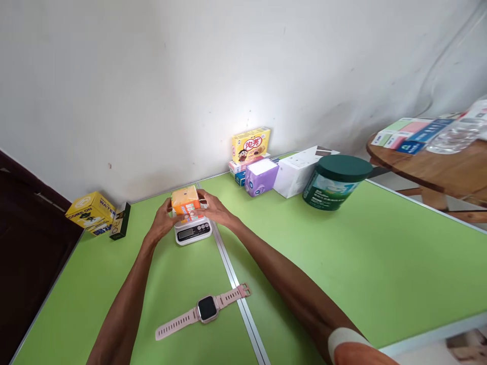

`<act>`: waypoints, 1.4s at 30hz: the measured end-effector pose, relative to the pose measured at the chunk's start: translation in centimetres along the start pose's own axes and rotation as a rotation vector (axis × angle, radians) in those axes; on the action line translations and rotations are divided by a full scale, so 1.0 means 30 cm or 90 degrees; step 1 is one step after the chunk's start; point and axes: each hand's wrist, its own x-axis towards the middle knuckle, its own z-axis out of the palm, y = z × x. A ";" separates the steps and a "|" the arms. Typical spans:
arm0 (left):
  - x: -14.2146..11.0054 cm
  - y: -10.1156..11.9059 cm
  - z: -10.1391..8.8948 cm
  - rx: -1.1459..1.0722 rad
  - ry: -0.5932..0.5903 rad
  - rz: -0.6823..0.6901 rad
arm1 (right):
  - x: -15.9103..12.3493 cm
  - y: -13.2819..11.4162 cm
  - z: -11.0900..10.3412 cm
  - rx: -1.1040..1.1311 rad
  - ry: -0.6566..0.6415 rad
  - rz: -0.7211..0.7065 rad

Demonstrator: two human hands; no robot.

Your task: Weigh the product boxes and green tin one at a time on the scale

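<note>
An orange, plastic-wrapped pack [185, 202] is at the white kitchen scale [193, 234], over its weighing platform. My left hand [164, 219] grips the pack's left side, and my right hand [213, 207] is wrapped round its right side. Whether the pack's full weight rests on the scale I cannot tell. The scale's small display and buttons face me, but its reading is too small to make out. Nearer to me, a pink-strapped smartwatch [207, 308] lies stretched out on the green table [289, 238], its buckle end across the metal seam.
Left stand a yellow box [91, 210] and a black box [120, 221]. Along the wall are a yellow snack box [251, 144], a purple tissue pack [262, 176], a white box [294, 172] and a green tub [335, 182]. A wooden table [452, 167] with boxes stands right.
</note>
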 end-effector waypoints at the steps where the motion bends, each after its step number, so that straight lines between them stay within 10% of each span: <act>1: -0.009 0.015 0.011 0.012 0.002 0.010 | -0.020 -0.014 -0.018 0.007 -0.006 -0.012; 11: -0.081 0.152 0.326 -0.072 -0.059 0.067 | -0.331 -0.171 -0.292 -0.058 0.046 0.022; 26: 0.035 0.224 0.992 -0.189 -0.286 0.102 | -0.721 -0.051 -0.702 -0.079 0.274 0.128; 42: 0.036 0.190 1.187 -0.093 -0.199 0.121 | -0.743 0.038 -0.683 -0.425 0.503 0.224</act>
